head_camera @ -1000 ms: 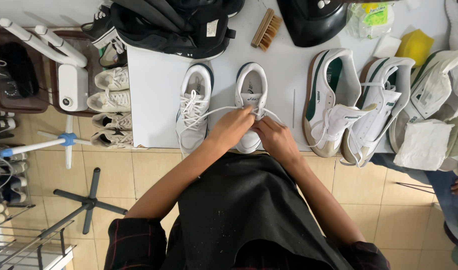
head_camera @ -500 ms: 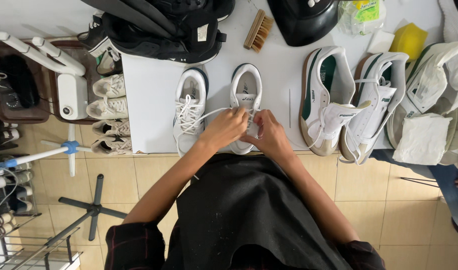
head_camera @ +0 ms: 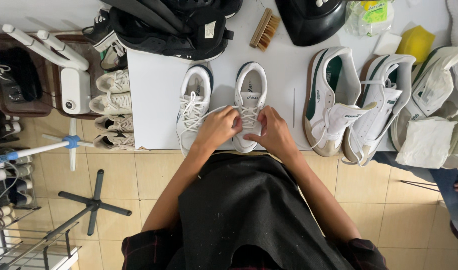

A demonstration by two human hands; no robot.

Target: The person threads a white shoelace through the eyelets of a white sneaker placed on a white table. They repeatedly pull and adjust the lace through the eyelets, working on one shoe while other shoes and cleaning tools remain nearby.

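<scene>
Both hands work at the laces of a white sneaker (head_camera: 250,95) standing toe toward the person at the near edge of the white table (head_camera: 154,100). The left hand (head_camera: 218,129) has its fingers curled around a white lace (head_camera: 209,111) that runs out leftward from them, across the matching sneaker (head_camera: 194,102) just beside. The right hand (head_camera: 271,132) pinches the laces over the shoe's tongue, fingertips nearly meeting those of the left. Beyond the fingers lie a wooden brush (head_camera: 265,29) and black shoes (head_camera: 174,30); to their right, green-trimmed white sneakers (head_camera: 334,95).
</scene>
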